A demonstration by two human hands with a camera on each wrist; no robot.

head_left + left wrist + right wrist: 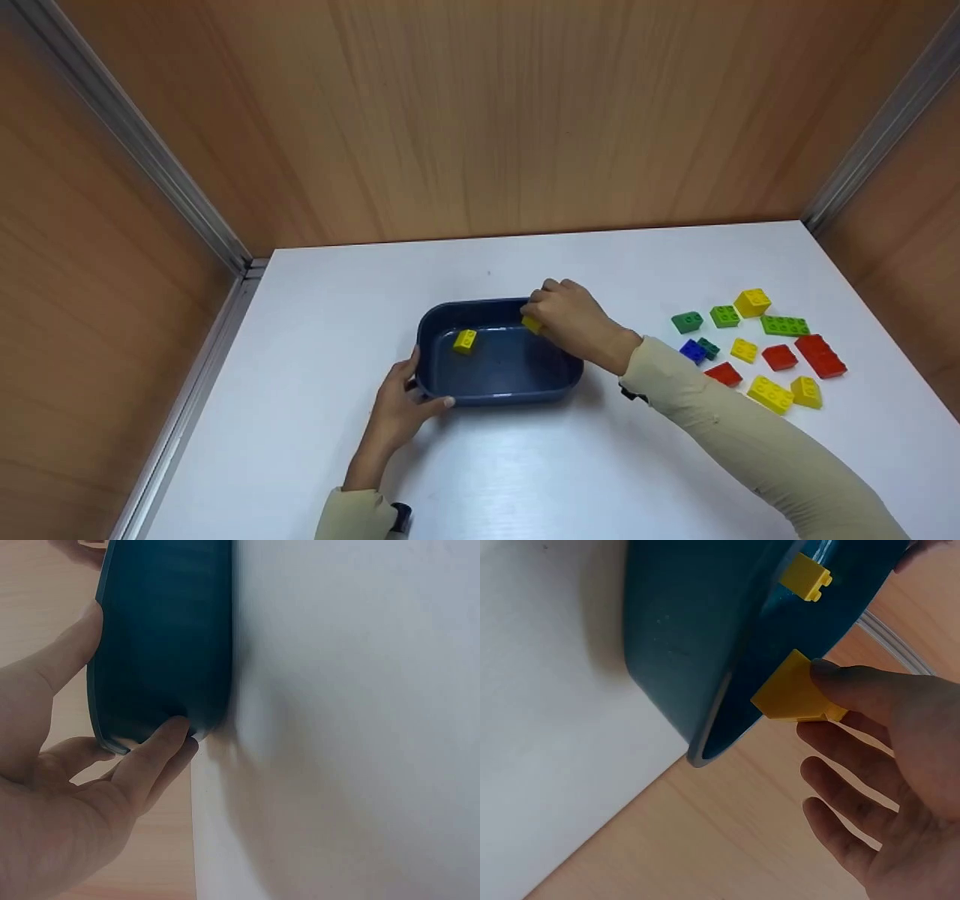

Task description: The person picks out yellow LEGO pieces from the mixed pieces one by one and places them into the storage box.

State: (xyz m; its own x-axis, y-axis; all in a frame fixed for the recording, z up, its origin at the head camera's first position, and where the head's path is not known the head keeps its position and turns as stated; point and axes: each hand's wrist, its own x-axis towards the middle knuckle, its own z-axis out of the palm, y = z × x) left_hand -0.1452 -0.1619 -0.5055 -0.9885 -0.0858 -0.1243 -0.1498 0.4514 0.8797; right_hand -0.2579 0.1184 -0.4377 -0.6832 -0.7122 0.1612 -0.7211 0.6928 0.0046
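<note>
A dark blue dish with rounded corners stands on the white table, and one yellow toy brick lies inside it towards the left. My left hand grips the dish's left end, with the thumb along the near side and the fingers around the end, as the left wrist view also shows. Over the dish's right far corner, my right hand pinches a second yellow brick between thumb and fingers. That brick has a slanted face and is held at the rim; the fingers partly cover it.
Several loose bricks lie on the table at the right: a red long brick, a light green one, a yellow one, a blue one and others. Wooden panels wall off the back and sides.
</note>
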